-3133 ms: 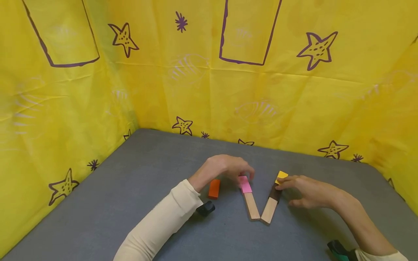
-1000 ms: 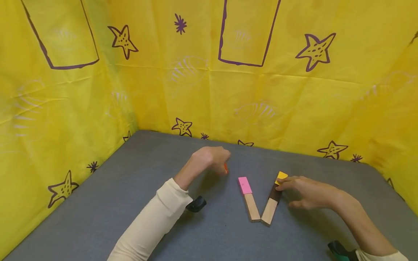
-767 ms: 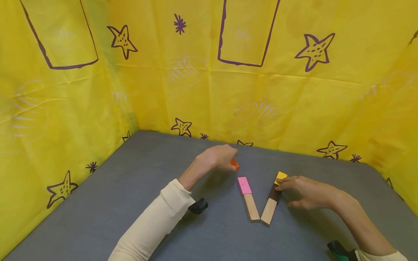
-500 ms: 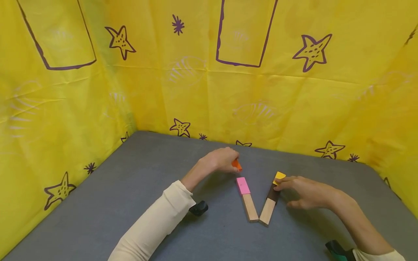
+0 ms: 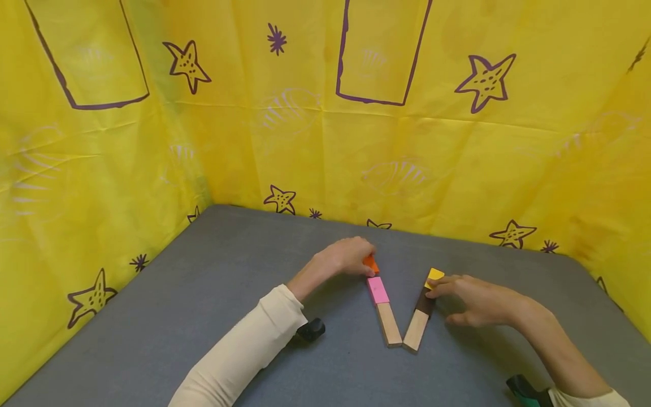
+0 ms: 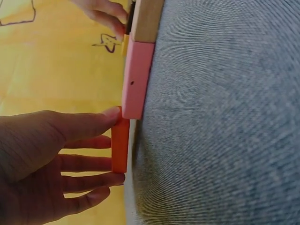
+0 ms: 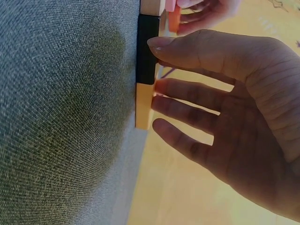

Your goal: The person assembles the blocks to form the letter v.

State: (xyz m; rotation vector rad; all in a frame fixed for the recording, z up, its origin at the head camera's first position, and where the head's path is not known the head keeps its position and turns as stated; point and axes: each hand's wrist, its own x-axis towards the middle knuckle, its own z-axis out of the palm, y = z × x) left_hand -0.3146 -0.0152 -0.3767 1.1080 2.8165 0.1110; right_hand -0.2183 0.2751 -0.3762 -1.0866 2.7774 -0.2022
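Note:
My left hand (image 5: 347, 255) pinches an orange block (image 6: 120, 145) between thumb and fingers. In the left wrist view the block's upper end is right at the end of the pink block (image 6: 136, 82). The pink block lies end to end with a plain wooden block (image 5: 389, 324). A second row, made of a wooden block (image 5: 416, 330), a dark block (image 7: 148, 51) and a yellow block (image 7: 144, 108), meets the first at the near end in a V. My right hand (image 5: 480, 299) rests lightly at this row, fingertips on the yellow block and thumb beside the dark one.
The blocks lie on a grey cloth-covered table (image 5: 178, 311). Yellow fabric walls (image 5: 305, 141) with starfish drawings stand behind it and at both sides. Dark wrist devices (image 5: 311, 329) hang below each forearm.
My left hand left the pink block, picked up the orange block from the table on the left, and brought it rightward to the pink block's far end. The right hand has stayed in place.

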